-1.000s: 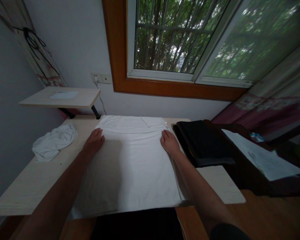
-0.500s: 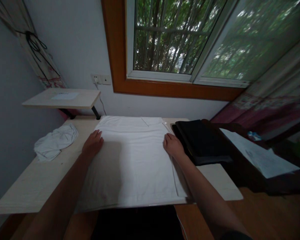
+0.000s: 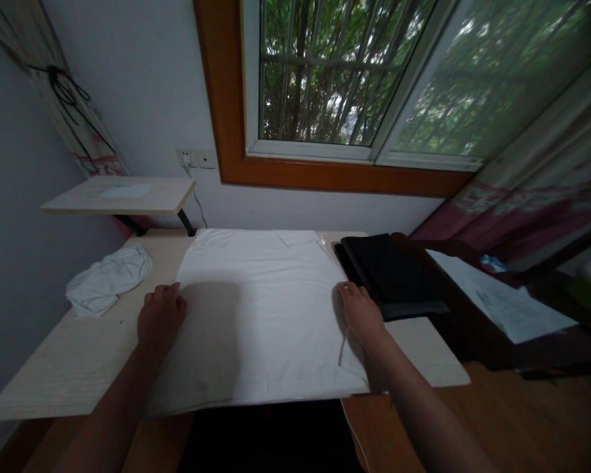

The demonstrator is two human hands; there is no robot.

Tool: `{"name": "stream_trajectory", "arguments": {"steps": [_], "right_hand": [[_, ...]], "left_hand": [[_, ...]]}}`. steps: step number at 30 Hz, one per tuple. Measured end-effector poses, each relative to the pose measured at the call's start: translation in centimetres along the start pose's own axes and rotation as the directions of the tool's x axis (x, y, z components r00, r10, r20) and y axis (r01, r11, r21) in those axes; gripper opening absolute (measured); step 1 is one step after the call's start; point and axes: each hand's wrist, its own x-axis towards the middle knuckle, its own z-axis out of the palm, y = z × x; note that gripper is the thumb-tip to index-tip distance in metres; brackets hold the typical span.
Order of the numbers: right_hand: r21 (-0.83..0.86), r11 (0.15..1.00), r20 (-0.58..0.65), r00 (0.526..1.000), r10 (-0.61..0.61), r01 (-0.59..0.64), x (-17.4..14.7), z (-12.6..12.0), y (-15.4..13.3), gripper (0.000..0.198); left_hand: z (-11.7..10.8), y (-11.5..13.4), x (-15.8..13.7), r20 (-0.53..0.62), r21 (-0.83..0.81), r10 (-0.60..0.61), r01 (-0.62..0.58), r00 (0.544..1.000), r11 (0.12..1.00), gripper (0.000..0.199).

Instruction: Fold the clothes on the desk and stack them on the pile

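A large white cloth [image 3: 276, 315] lies spread over the middle of the table, reaching its front edge. Some creases run across its upper part, and a short folded line shows near the far edge. My left hand [image 3: 161, 314] is closed at the cloth's left edge, fingers curled on the border. At the right edge, my right hand [image 3: 362, 310] has its fingers pinched together on the border. Just below that hand the cloth's side is ruffled into a small raised fold. The tips of both hands are partly hidden.
A crumpled white cloth [image 3: 109, 279] lies on the table [image 3: 54, 368] at left, near a small raised shelf [image 3: 123, 197] with a paper label. Black folders [image 3: 389, 269] lie at right. Beyond them, paper sheets [image 3: 497, 295] rest on a dark surface. A window is ahead.
Both hands have slid toward me and outward to the cloth's side edges, and their fingers have curled in. The right border is now ruffled. The view has shifted slightly.
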Motion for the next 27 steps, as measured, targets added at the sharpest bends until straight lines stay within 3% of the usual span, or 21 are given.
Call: {"name": "stream_trajectory", "arguments": {"steps": [4, 10, 19, 27], "right_hand": [[0.009, 1.000, 0.015, 1.000, -0.008, 0.008, -1.5, 0.0, 0.3, 0.052], [0.005, 0.999, 0.076, 0.996, -0.052, 0.052, -3.1, -0.2, 1.2, 0.054], [-0.058, 0.995, 0.156, 0.985, -0.072, 0.082, -3.5, -2.2, 0.6, 0.053], [-0.041, 0.996, 0.270, 0.961, -0.066, 0.081, -4.3, -2.0, 1.2, 0.062]], "left_hand": [[-1.2, 0.2, -1.1, 0.087, 0.027, -0.073, 0.070, 0.994, 0.997, 0.046], [-1.9, -0.2, -1.5, 0.109, 0.141, -0.076, 0.061, 0.991, 0.988, 0.046], [-1.7, -1.1, -0.9, 0.248, 0.099, -0.108, 0.085, 0.963, 0.991, 0.052], [-2.5, -2.0, -0.2, 0.304, 0.102, -0.093, 0.065, 0.948, 0.993, 0.049]]}}
